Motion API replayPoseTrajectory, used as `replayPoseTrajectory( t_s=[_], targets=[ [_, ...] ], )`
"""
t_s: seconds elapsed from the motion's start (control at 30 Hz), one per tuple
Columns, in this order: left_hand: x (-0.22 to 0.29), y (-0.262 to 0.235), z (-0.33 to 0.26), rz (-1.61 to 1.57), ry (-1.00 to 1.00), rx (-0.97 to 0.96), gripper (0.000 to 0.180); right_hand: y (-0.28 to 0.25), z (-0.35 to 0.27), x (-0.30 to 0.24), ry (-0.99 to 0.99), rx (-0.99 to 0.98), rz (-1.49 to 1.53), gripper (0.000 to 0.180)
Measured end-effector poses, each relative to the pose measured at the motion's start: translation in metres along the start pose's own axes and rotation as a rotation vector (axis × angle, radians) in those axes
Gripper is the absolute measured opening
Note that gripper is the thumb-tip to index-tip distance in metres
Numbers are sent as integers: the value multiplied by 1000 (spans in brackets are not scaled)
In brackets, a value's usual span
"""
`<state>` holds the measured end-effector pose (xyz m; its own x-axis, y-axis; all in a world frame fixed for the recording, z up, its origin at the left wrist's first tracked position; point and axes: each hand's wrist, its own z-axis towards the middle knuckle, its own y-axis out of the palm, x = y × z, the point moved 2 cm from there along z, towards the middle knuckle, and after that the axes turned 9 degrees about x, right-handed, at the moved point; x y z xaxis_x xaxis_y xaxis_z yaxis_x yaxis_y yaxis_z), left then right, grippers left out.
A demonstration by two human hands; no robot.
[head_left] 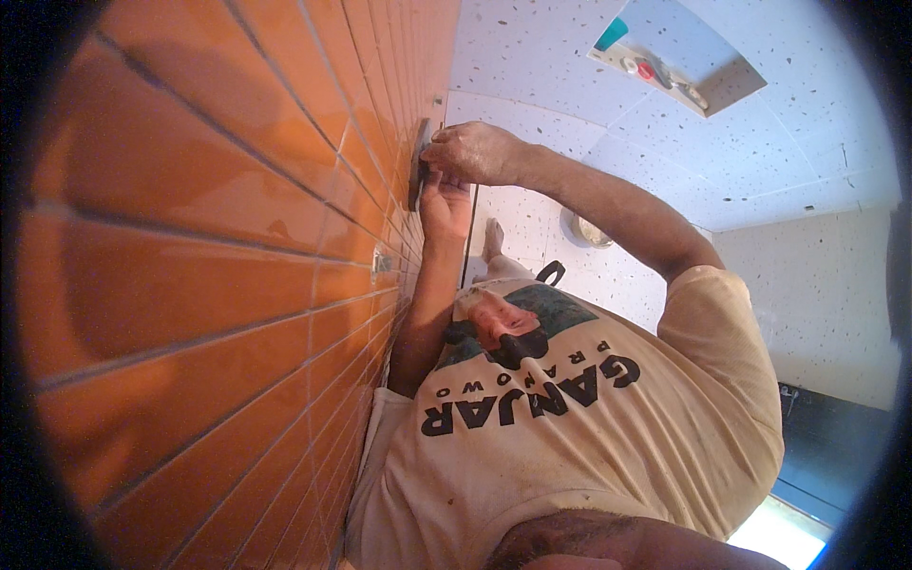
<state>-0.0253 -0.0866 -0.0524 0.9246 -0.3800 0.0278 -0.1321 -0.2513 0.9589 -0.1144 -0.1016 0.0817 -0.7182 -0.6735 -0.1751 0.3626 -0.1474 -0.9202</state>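
Observation:
A thin, flat dark grey slab stands on edge against the orange tiled wall at my left; its exact kind I cannot make out. My right hand reaches across from the right, its bent fingers closed on the slab's upper part. Just below it, my left hand has its palm turned up and its fingers curled against the same slab. The right hand partly covers the left fingertips. Grey joint lines run between the tiles.
A small metal fitting sits in the tiled wall. Across from it, a speckled white wall has a recessed niche with a teal container and small items. A round bucket stands on the floor near my bare foot.

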Motion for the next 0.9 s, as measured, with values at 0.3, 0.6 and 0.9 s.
replayPoseTrajectory(
  t_s=[0.3, 0.6, 0.9],
  targets=[
    [3, -3, 5, -7, -25, 13, 30, -19, 15, 2, -188, -204, 46, 17],
    [3, -18, 13, -78, -34, -43, 23, -14, 31, 4, -324, -161, -51, 15],
    [-1, -4, 3, 6, 0, 52, 30, 12, 0, -8, 237, 90, 40, 20]
  ],
)
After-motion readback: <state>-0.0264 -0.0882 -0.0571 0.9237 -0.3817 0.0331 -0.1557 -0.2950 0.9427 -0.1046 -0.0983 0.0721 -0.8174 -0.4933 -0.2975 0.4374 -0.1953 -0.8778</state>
